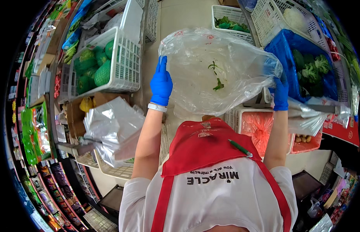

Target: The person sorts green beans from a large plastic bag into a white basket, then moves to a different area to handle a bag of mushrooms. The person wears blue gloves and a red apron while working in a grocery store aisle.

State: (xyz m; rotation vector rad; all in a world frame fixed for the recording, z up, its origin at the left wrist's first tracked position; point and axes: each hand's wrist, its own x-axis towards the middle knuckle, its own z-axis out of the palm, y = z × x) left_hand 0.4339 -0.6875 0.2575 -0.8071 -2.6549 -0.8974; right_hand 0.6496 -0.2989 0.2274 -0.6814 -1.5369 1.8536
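Observation:
A large clear plastic bag (194, 72) is spread wide between my hands, with small red printing near its far rim. My left hand (161, 82), in a blue glove, grips the bag's left edge with fingers pointing away from me. My right hand (281, 90), also gloved in blue, holds the gathered right end; its fingers are partly hidden by the film. Green leaf scraps (218, 84) and thin stems show in the middle of the bag. A green pen (239, 148) is clipped to my red apron (209, 142).
At left, a white crate (126, 63) holds green-netted produce. A blue-lined crate (280, 55) with broccoli stands at right, and a crate of leafy greens (230, 24) lies beyond the bag. Bundles of clear bags hang left (114, 124) and right (306, 117). Red-lined crates (255, 124) sit near my right forearm.

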